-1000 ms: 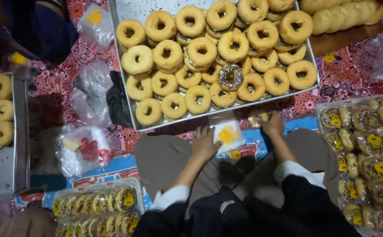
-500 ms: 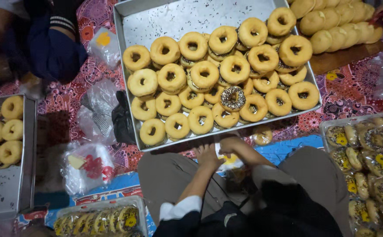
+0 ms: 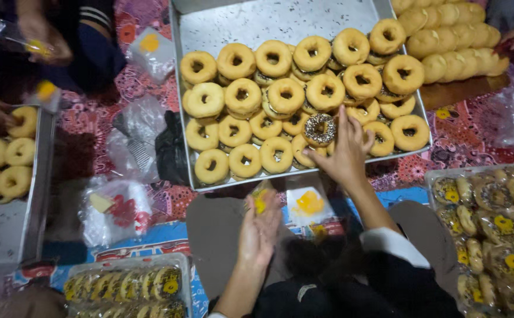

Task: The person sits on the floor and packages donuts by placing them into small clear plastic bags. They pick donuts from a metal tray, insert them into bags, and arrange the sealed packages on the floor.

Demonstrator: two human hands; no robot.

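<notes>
A metal tray [image 3: 239, 23] holds several plain golden doughnuts [image 3: 285, 94] and one chocolate-sprinkled doughnut [image 3: 319, 128]. My right hand [image 3: 346, 152] reaches over the tray's near edge, fingers spread, touching the doughnuts beside the sprinkled one. My left hand [image 3: 259, 227] is lower, over my lap, holding a small clear plastic bag with a yellow label [image 3: 261, 199]. More clear bags with a yellow mark [image 3: 309, 203] lie on my lap between the hands.
Another person's hands [image 3: 39, 35] work at the top left by a second doughnut tray [image 3: 10, 159]. Packed doughnuts [image 3: 492, 224] lie right and at the bottom left [image 3: 127, 288]. Plain buns [image 3: 451, 32] sit on a board at the top right. Loose plastic bags [image 3: 115, 206] lie left.
My right hand has moved up from my lap onto the doughnuts at the tray's near edge. My left hand has lifted a small bag. The view has shifted closer.
</notes>
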